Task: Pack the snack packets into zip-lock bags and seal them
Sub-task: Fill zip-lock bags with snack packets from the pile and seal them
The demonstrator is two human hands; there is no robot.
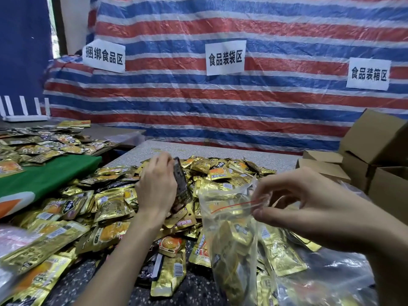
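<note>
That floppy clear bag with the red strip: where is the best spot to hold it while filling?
Grip the zip-lock bag at its top edge, on the red zip strip, coming from above at the right end, where the right hand pinches it. The film is limp and packets weigh its bottom down, so the strip is likely the firmest part.

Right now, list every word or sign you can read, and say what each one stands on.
"捆绑食品区": left paper sign, on the tarp.
"食品装袋区": middle paper sign, on the same tarp.
"食品装箱区": right paper sign, on the same tarp.
Print on the packets: too small and blurred to read.
</note>
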